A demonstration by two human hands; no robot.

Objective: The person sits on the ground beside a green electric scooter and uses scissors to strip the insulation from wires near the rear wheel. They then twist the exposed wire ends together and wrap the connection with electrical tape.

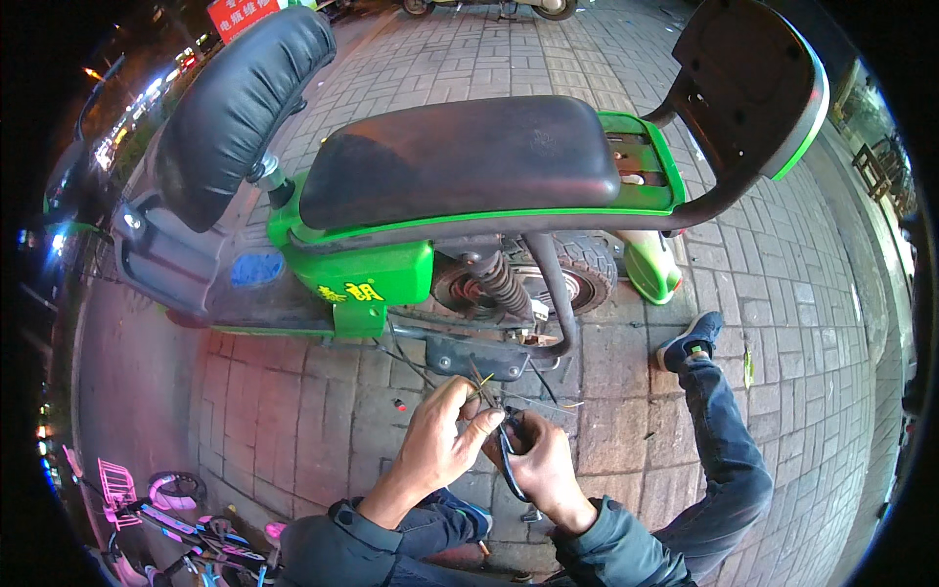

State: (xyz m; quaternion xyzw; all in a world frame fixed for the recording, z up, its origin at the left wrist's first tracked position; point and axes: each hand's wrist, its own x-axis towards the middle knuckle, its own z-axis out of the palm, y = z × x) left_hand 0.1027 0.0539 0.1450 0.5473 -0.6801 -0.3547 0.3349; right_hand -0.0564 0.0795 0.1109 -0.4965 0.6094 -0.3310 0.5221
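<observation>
At 6 o'clock in the view, the left hand [442, 442] pinches thin wires [485, 381], one of them yellow, between thumb and fingers. Just beside it, toward 3 o'clock, the right hand [544, 462] grips a dark-handled, pliers-like tool [508, 458], its tip near the wires and partly hidden. From the hands, the green electric scooter [377, 277] stands at 12 o'clock, its rear wheel [599, 264] at 1, a blue sneaker [706, 333] at 2, and a red scrap [400, 404] on the paving [626, 391] near 10.
</observation>
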